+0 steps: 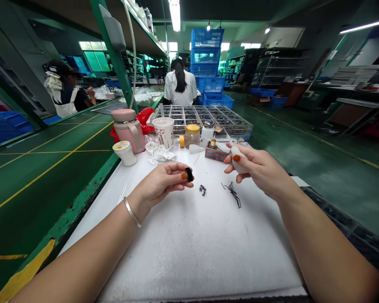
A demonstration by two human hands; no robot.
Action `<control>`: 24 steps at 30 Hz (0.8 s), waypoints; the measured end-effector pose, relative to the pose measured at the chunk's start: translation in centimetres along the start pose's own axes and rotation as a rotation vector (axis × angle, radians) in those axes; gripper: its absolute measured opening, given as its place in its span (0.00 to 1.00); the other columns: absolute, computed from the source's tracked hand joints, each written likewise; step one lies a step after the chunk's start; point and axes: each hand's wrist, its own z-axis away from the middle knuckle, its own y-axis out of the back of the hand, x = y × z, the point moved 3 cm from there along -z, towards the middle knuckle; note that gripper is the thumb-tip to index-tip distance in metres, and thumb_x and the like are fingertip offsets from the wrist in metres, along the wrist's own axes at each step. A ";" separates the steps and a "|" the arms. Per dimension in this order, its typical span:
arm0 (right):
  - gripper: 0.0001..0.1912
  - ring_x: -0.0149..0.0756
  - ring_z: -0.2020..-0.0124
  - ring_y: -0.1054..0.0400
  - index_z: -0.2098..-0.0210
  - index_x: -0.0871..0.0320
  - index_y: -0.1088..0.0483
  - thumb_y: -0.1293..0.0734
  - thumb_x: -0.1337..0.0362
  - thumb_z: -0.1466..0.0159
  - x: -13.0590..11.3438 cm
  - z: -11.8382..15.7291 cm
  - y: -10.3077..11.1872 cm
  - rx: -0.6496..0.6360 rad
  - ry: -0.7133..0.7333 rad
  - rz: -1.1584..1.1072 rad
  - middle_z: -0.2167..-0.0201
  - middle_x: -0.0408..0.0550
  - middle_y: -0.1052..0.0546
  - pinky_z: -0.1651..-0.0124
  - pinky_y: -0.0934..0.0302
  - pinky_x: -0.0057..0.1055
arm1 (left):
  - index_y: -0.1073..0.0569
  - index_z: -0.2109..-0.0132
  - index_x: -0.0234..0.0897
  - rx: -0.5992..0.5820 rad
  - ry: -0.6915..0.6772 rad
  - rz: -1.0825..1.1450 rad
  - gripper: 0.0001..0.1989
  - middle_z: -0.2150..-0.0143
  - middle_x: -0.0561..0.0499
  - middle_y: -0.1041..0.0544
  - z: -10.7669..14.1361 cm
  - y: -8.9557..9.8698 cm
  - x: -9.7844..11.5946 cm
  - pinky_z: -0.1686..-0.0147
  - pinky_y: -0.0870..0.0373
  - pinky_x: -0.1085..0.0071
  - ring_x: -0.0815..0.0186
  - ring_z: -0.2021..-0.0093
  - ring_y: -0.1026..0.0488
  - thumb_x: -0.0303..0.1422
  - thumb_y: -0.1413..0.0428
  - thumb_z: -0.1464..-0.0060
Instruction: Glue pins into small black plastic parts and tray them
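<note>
Head view: the left hand (156, 183) has its fingers closed in a pinch on a small black piece (190, 174), held just above the worktop (183, 252), near a cluster of small black rings (202, 190). That piece looks light and fairly stiff, perhaps smooth enough to slip, so a fingertip hold on its edges, as now, should suit it; its finer shape is too dark to read. The right hand (260, 168) has its fingers wrapped around a translucent white bottle (239, 160), its thin nozzle tilted upward, above some thin black rods (234, 195). The bottle is probably light and soft-walled, yielding under a firm squeeze, so a moderate grip around the body seems best, clear of the slender nozzle, which may bend. The rings and rods look light too, easily scattered, and better taken singly between fingertips.
</note>
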 end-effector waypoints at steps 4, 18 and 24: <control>0.27 0.40 0.58 0.28 0.42 0.54 0.37 0.35 0.50 0.36 -0.7 0.7 -1.0 -0.070 -0.006 -0.097 0.50 0.55 0.28 0.75 0.31 0.26 | 0.23 0.59 0.31 0.011 -0.022 0.106 0.12 0.67 0.48 0.24 0.4 0.1 0.5 0.78 0.31 0.87 0.70 0.70 0.24 0.25 0.35 0.53; 0.16 0.41 0.65 0.27 0.64 0.56 0.32 0.26 0.63 0.50 -0.3 0.2 1.0 0.241 0.041 -0.015 0.66 0.47 0.24 0.67 0.34 0.31 | 0.23 0.52 0.37 -0.005 -0.024 0.125 0.19 0.65 0.50 0.27 0.6 0.3 0.8 0.77 0.30 0.88 0.74 0.71 0.27 0.22 0.37 0.52; 0.11 0.37 0.70 0.32 0.70 0.58 0.33 0.30 0.58 0.47 3.1 -1.6 0.3 0.017 -0.165 0.706 0.70 0.46 0.26 0.72 0.45 0.29 | 0.24 0.51 0.38 0.058 -0.040 0.101 0.20 0.64 0.50 0.26 0.6 0.5 1.1 0.73 0.27 0.87 0.73 0.69 0.26 0.21 0.38 0.52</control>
